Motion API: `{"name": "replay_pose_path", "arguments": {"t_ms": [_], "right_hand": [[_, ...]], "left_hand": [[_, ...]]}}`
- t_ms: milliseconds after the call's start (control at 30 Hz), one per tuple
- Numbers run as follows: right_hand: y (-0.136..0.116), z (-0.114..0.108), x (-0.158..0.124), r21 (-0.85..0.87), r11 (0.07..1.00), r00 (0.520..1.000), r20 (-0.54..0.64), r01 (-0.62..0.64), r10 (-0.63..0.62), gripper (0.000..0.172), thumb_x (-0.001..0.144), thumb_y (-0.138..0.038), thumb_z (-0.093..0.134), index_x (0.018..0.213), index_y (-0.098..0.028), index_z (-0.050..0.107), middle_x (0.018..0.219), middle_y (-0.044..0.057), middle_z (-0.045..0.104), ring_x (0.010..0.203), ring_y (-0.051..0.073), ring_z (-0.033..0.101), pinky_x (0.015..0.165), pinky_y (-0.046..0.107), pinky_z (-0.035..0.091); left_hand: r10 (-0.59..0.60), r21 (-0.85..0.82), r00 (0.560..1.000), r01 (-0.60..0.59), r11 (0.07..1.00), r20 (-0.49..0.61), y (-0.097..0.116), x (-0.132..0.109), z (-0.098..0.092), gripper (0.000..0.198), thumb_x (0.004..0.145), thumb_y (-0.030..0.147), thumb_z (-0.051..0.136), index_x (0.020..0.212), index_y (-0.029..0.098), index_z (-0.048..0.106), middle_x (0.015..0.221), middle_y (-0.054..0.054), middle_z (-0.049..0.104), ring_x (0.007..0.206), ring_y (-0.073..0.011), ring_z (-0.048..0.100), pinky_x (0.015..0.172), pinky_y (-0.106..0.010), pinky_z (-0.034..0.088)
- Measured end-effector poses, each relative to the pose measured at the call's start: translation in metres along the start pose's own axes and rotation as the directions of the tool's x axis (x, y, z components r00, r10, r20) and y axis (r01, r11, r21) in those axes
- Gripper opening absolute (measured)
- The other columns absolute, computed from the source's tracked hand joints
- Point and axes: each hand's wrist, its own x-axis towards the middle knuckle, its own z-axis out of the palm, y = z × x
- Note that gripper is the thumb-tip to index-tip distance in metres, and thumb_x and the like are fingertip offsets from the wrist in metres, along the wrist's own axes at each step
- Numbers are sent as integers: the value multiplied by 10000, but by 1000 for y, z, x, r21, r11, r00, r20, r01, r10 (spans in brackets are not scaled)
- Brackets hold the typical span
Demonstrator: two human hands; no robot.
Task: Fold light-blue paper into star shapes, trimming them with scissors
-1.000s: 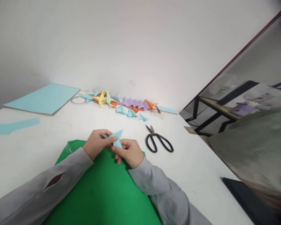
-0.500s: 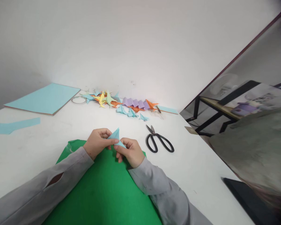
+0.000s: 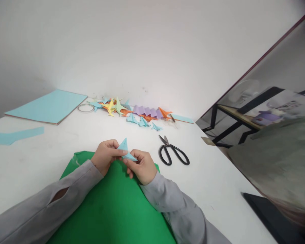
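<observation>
Blue folded paper (image 3: 123, 145), turned between left hand (image 3: 104, 157) and right hand (image 3: 144, 166): a second ago its upper tip slanted up and to the right; now an upper tip stands nearly upright, farther left. The slim point formerly showing beside the left fingers is out of my sight. The lower point, then aimed downward, now reaches rightward, beside the right fingers.

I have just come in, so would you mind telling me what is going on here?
A person is holding a small piece of folded light-blue paper between the left hand and the right hand. Black-handled scissors lie on the white table, to the right of the hands. Farther back are colourful folded paper shapes near the wall, with a large light-blue sheet off to the left.
</observation>
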Motion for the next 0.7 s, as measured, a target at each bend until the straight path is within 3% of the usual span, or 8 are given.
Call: {"name": "replay_pose_path", "arguments": {"t_ms": [267, 467, 700], "right_hand": [[3, -1, 2, 23, 1000, 1000, -19, 16, -16, 266, 600, -331, 679, 561, -163, 476, 347, -66, 503, 257, 59, 426, 272, 150, 299], [9, -6, 6, 115, 992, 998, 20, 51, -53, 335, 632, -445, 660, 574, -148, 516, 376, -38, 548, 272, 70, 463, 297, 161, 335], [16, -7, 9, 165, 986, 999, -32, 29, -24, 431, 668, -551, 595, 562, -136, 541, 366, -18, 551, 253, 80, 464, 277, 169, 325]], "left_hand": [[-17, -40, 1000, 17, 999, -15, 0, 1, 1, 371, 388, 154, 783, 467, 143, 420, 407, 43, 545, 384, -66, 487, 426, -178, 377], [35, -16, 999, -35, 999, -13, -3, 3, -1, 350, 406, 180, 791, 479, 137, 451, 390, 37, 544, 356, -52, 458, 388, -163, 343], [39, -26, 998, -40, 999, -42, -4, 2, 1, 332, 386, 165, 800, 513, 124, 497, 435, 30, 573, 407, -65, 507, 460, -188, 412]]}}
